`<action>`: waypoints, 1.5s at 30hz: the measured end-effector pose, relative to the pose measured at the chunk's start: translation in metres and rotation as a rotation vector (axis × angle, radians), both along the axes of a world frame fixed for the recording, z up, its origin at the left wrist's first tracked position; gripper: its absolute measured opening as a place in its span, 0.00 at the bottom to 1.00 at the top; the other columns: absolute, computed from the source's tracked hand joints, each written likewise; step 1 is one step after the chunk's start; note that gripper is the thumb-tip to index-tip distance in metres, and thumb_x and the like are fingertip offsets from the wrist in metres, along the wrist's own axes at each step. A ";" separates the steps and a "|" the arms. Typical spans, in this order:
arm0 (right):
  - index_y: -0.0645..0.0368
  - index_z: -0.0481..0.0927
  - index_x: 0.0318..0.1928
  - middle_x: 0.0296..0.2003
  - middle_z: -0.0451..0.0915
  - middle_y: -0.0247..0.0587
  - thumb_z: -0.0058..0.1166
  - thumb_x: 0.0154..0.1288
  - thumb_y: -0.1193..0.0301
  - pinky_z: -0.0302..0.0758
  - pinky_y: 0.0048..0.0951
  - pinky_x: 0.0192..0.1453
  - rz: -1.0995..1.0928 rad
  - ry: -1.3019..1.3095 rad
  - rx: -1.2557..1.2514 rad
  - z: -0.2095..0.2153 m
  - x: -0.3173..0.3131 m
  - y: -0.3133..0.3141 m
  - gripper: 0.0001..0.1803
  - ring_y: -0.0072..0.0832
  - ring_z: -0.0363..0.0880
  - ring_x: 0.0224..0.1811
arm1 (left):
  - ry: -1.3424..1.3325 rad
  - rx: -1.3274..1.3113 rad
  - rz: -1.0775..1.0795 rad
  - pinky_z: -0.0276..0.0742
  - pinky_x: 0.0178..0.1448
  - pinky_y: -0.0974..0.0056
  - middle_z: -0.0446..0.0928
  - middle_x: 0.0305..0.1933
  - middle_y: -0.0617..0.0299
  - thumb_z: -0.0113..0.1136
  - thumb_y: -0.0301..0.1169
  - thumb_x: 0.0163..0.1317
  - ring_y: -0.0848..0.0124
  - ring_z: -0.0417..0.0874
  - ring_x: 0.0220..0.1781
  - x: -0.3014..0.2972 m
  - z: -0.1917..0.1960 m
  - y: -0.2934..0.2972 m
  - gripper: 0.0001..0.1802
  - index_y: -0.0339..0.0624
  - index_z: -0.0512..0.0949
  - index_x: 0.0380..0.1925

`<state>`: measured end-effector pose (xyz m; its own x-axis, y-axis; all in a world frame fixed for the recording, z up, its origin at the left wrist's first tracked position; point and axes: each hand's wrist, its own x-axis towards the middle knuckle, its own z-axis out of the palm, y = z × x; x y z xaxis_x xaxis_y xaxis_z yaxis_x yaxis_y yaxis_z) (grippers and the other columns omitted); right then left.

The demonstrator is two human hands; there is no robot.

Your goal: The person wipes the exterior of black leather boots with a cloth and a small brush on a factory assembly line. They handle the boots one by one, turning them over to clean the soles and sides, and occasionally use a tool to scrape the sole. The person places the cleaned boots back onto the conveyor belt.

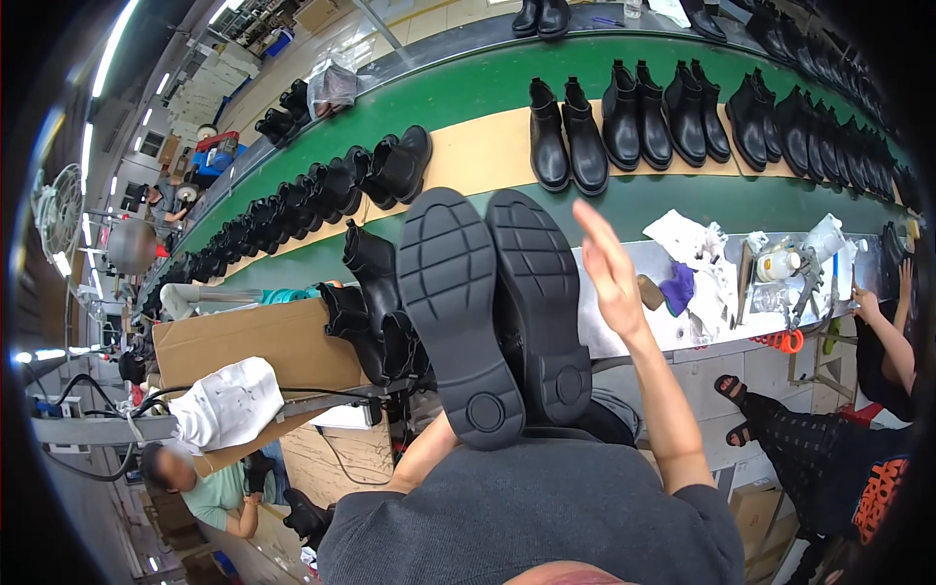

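Note:
A pair of black ankle boots (448, 307) is held up in front of my chest, with both treaded soles facing up at me. My left forearm (426, 454) runs in behind the boots and bears them; the hand itself is hidden by the soles. To the right of the pair, my right hand (614, 286) is open, its fingers stretched out, apart from the right boot (538, 273) and holding nothing. More black boots (372, 307) stand just left of the held pair, next to a cardboard sheet (258, 351).
Rows of black boots (554, 146) line the green conveyor belt (478, 78) on tan cardboard strips. White rags (687, 244), a purple cloth (678, 289) and bottles (778, 264) lie on the metal bench at right. Co-workers (210, 497) sit at left and right.

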<state>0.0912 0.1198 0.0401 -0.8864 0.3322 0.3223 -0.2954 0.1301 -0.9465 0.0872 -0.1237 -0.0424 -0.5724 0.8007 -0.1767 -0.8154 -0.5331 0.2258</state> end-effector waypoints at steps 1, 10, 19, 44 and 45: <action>0.68 0.64 0.64 0.66 0.61 0.55 0.43 0.71 0.60 0.52 0.35 0.72 -0.050 0.010 0.091 0.013 -0.015 0.004 0.29 0.44 0.57 0.70 | 0.005 0.011 0.014 0.65 0.69 0.52 0.68 0.64 0.51 0.67 0.29 0.53 0.57 0.70 0.65 -0.004 -0.003 0.006 0.39 0.35 0.61 0.64; 0.61 0.52 0.71 0.70 0.53 0.52 0.30 0.71 0.42 0.56 0.43 0.70 0.300 -0.202 -0.238 -0.026 0.025 0.001 0.41 0.42 0.53 0.72 | 0.466 -0.562 -0.006 0.71 0.63 0.60 0.76 0.56 0.57 0.68 0.29 0.53 0.65 0.78 0.56 -0.094 0.048 -0.001 0.30 0.38 0.72 0.57; 0.65 0.69 0.61 0.50 0.78 0.45 0.46 0.72 0.62 0.76 0.27 0.51 -0.058 -0.593 -0.255 -0.079 0.044 0.062 0.24 0.29 0.79 0.49 | 0.808 -1.209 0.093 0.83 0.40 0.60 0.82 0.36 0.53 0.66 0.20 0.50 0.64 0.84 0.33 -0.383 0.013 0.078 0.11 0.32 0.82 0.37; 0.57 0.82 0.42 0.38 0.80 0.50 0.58 0.58 0.71 0.74 0.46 0.47 -0.267 -0.284 0.876 -0.136 -0.306 0.126 0.11 0.52 0.75 0.44 | 1.554 -1.670 0.015 0.67 0.65 0.54 0.70 0.59 0.45 0.68 0.30 0.47 0.46 0.69 0.62 -0.301 0.032 -0.038 0.42 0.40 0.61 0.65; 0.57 0.82 0.41 0.38 0.80 0.48 0.58 0.56 0.73 0.74 0.45 0.47 -0.180 -0.258 0.870 -0.125 -0.295 0.123 0.10 0.51 0.75 0.44 | 1.578 -1.713 0.054 0.64 0.67 0.54 0.69 0.59 0.43 0.69 0.31 0.45 0.44 0.68 0.62 -0.329 0.006 -0.034 0.47 0.41 0.57 0.67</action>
<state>-0.2037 0.2433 -0.0851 -0.9240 0.2054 0.3226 0.0048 0.8497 -0.5273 -0.2415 -0.1580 -0.0369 -0.8970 0.4418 0.0132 0.3785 0.7524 0.5392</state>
